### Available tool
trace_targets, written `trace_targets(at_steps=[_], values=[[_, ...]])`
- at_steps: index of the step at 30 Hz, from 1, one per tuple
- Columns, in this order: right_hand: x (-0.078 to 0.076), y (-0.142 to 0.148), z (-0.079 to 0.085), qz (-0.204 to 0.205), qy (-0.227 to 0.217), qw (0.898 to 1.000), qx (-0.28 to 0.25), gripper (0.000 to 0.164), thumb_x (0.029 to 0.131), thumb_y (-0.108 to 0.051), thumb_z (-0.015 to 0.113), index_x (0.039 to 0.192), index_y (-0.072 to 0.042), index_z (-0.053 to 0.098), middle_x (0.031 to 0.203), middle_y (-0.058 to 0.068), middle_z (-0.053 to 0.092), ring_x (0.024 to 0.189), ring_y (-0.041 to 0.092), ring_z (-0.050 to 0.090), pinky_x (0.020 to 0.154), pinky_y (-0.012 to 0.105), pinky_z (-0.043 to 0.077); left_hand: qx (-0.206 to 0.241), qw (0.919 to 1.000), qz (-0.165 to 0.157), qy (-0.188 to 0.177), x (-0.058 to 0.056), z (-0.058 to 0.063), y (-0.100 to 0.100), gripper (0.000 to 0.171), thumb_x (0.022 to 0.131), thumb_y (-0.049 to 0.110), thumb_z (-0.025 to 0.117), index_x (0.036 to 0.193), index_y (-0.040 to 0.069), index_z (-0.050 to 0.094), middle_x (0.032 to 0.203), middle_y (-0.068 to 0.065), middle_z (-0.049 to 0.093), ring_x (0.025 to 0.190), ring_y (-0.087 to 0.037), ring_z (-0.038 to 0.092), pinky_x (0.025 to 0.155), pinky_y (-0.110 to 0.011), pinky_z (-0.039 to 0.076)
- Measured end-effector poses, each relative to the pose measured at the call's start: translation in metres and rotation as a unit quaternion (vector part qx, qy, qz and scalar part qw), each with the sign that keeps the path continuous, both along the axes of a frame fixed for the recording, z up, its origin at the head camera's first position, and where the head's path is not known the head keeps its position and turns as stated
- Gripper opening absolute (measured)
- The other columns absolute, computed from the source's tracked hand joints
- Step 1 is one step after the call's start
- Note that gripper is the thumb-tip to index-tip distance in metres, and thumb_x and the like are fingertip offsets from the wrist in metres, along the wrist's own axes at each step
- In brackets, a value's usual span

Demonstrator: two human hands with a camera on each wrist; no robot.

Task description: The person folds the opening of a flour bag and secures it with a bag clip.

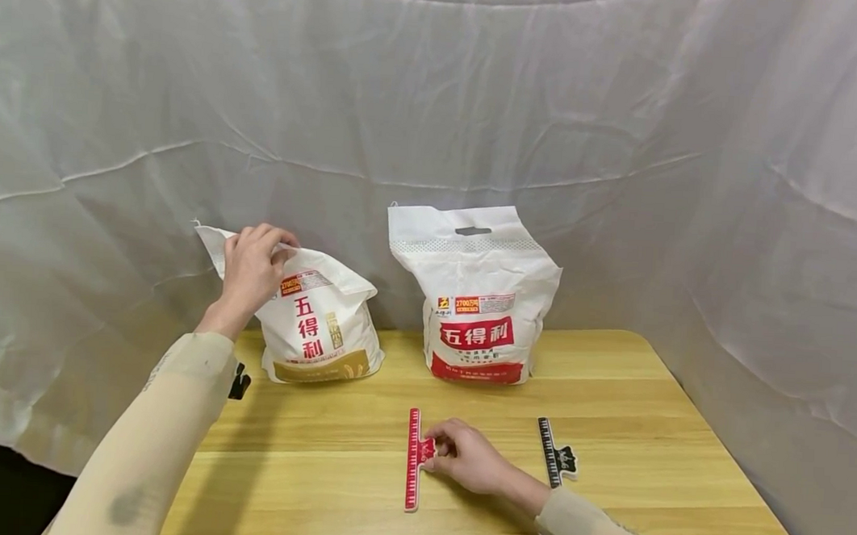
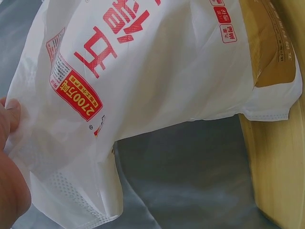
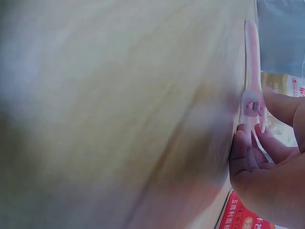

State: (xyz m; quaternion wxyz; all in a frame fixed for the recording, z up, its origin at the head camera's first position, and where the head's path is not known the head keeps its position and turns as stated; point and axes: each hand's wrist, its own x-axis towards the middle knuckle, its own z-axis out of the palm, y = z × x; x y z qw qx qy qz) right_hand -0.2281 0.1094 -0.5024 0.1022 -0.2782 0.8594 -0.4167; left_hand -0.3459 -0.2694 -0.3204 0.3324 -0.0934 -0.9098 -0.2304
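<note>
My left hand (image 1: 252,268) pinches the folded-over top of a white flour bag (image 1: 320,310) with red lettering and a gold band. In the left wrist view, thumb and fingers hold the edge of this bag (image 2: 181,71), whose top leans to one side. Lower down, my right hand (image 1: 475,461) has thumb and fingers on the short handle of a red ruler-shaped sealing clip (image 1: 413,469). The right wrist view shows that clip (image 3: 252,62) edge-on along the tabletop, its handle between the fingertips.
A second white flour bag (image 1: 473,302) with red panels and a handle slot stands upright at the back. A black ruler-shaped clip (image 1: 548,451) lies right of my right hand, partly behind the forearm. Grey cloth (image 1: 437,98) hangs behind the wooden table (image 1: 331,456).
</note>
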Motion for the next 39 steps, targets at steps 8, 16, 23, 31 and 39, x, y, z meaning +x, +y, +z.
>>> trace_targets(at_steps=[8,16,23,31,39], values=[[0.0027,0.0002,0.0013,-0.004,-0.02,0.999,-0.033,0.041,0.09,-0.014,0.081,0.125,0.002,0.065,0.102,0.004,0.066,0.089,0.012,0.06,0.078,0.024,0.053,0.0,1.0,0.0,0.0,0.0001,-0.0004,0.0,0.008,0.099,0.003,0.066,0.104,0.007,0.072,0.115,-0.014,0.068,0.111,-0.037,0.052,0.107,-0.059,0.027],[0.0037,0.0,0.0019,-0.013,-0.035,0.998,-0.055,0.04,0.092,-0.013,0.079,0.126,-0.001,0.062,0.111,0.005,0.068,0.092,0.015,0.064,0.08,0.023,0.054,-0.002,1.0,-0.001,0.004,0.0006,-0.0001,0.0,0.008,0.099,0.003,0.066,0.104,0.007,0.072,0.114,-0.015,0.068,0.111,-0.038,0.052,0.107,-0.06,0.028],[0.0039,-0.0006,0.0005,-0.013,-0.039,0.996,-0.075,0.037,0.091,-0.007,0.078,0.123,-0.001,0.061,0.109,0.007,0.067,0.092,0.016,0.065,0.081,0.023,0.056,-0.004,0.9999,-0.003,0.012,0.0001,-0.0006,-0.0005,0.008,0.098,0.003,0.067,0.103,0.006,0.071,0.114,-0.015,0.068,0.11,-0.038,0.053,0.106,-0.06,0.029],[0.0063,-0.001,0.0023,-0.027,-0.087,0.989,-0.12,0.03,0.095,-0.005,0.071,0.123,-0.003,0.06,0.109,0.01,0.064,0.089,0.02,0.064,0.073,0.028,0.059,-0.003,0.9999,-0.004,0.013,0.0002,-0.0005,-0.0001,0.008,0.098,0.003,0.067,0.104,0.006,0.071,0.114,-0.015,0.068,0.11,-0.038,0.053,0.107,-0.06,0.028],[0.0079,-0.0028,0.0064,-0.054,-0.099,0.978,-0.178,0.034,0.095,0.001,0.069,0.127,0.001,0.058,0.114,0.015,0.063,0.09,0.022,0.063,0.072,0.028,0.059,0.0,1.0,-0.004,0.009,0.0012,-0.0005,0.0002,0.008,0.098,0.002,0.067,0.104,0.006,0.072,0.114,-0.015,0.068,0.11,-0.038,0.053,0.108,-0.06,0.027]])
